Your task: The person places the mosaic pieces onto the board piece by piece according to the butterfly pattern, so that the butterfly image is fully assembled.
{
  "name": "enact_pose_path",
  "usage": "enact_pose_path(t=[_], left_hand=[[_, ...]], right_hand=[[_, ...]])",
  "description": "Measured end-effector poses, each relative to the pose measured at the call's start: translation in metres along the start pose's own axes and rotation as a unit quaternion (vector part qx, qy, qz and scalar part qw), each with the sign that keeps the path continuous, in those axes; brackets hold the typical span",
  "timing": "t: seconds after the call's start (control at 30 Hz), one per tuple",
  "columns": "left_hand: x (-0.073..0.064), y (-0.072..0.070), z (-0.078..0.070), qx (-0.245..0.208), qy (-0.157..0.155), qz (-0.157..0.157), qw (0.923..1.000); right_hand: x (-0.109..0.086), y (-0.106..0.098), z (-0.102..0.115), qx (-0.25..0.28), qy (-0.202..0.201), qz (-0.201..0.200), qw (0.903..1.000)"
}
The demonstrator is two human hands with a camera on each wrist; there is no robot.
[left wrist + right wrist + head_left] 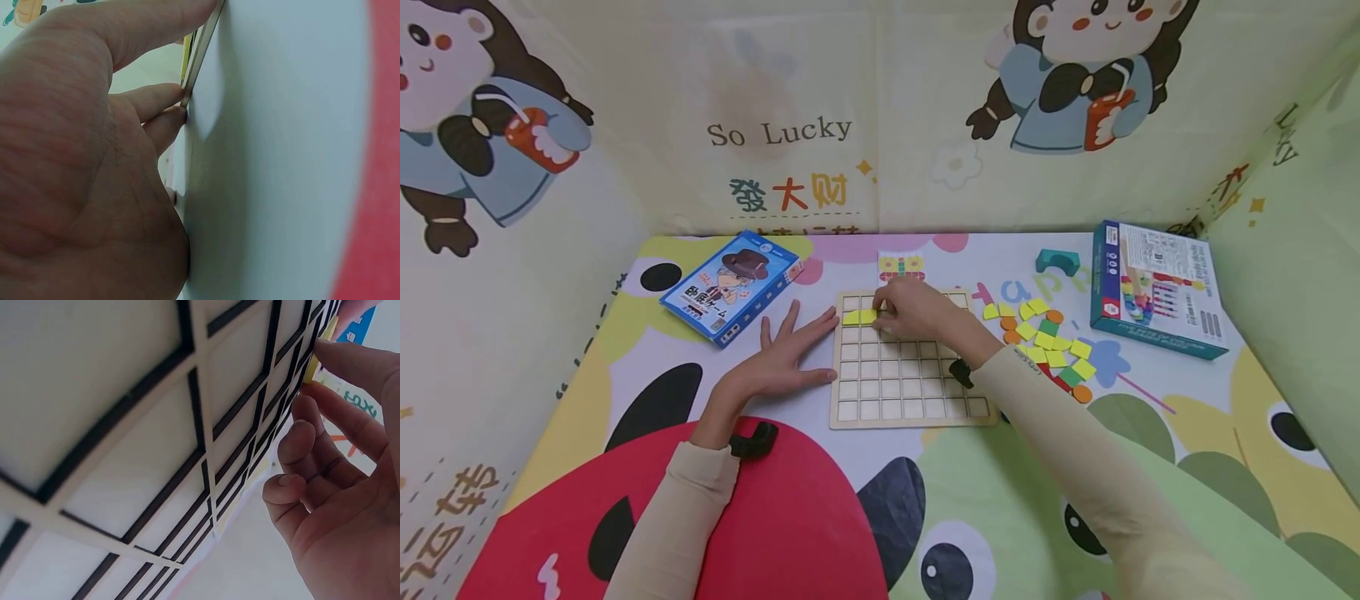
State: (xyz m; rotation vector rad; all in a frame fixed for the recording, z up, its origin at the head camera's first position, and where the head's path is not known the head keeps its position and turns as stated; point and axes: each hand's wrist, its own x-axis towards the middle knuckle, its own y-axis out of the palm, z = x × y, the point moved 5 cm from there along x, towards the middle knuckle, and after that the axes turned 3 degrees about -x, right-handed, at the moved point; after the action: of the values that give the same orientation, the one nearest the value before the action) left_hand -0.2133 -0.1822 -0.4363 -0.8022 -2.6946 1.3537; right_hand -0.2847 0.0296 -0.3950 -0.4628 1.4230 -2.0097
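Note:
A wooden grid board [913, 423] with rows of square cells lies on the table. Two yellow square tiles [851, 318] show side by side near its upper left corner. My right hand [913, 310] reaches over the upper part of the board. In the right wrist view, its thumb and index finger pinch a yellow tile [310, 370] at the board's surface, the other fingers loosely curled. My left hand [786, 357] lies flat with spread fingers, thumb and index fingertips at the board's left edge. The left wrist view shows those fingertips against the board's side [201, 53].
Right of the board lie scattered yellow tiles [1056, 359], orange discs [1082, 393] and green pieces [1071, 376]. A small patterned card [901, 265] lies behind the board. A blue box [730, 287] stands back left, a teal arch block [1057, 262] and another box [1157, 287] back right.

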Motion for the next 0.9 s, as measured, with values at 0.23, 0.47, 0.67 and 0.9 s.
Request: enact_pose_path(t=[0.23,0.47,0.67,0.9], left_hand=[[0.0,0.001,0.001,0.002,-0.001,-0.001,1.0],[0.0,0.002,0.0,0.004,-0.001,-0.004,1.0],[0.0,0.001,0.0,0.003,-0.002,-0.006,1.0],[0.001,0.001,0.0,0.004,-0.004,-0.005,1.0]], right_hand=[[-0.005,-0.001,-0.004,0.021,0.005,0.001,0.9998],[-0.032,-0.016,-0.029,0.027,0.031,-0.019,0.999],[-0.065,-0.031,-0.062,0.005,0.08,-0.026,0.9964],[-0.104,-0.044,-0.11,0.011,0.147,-0.034,0.9885]])
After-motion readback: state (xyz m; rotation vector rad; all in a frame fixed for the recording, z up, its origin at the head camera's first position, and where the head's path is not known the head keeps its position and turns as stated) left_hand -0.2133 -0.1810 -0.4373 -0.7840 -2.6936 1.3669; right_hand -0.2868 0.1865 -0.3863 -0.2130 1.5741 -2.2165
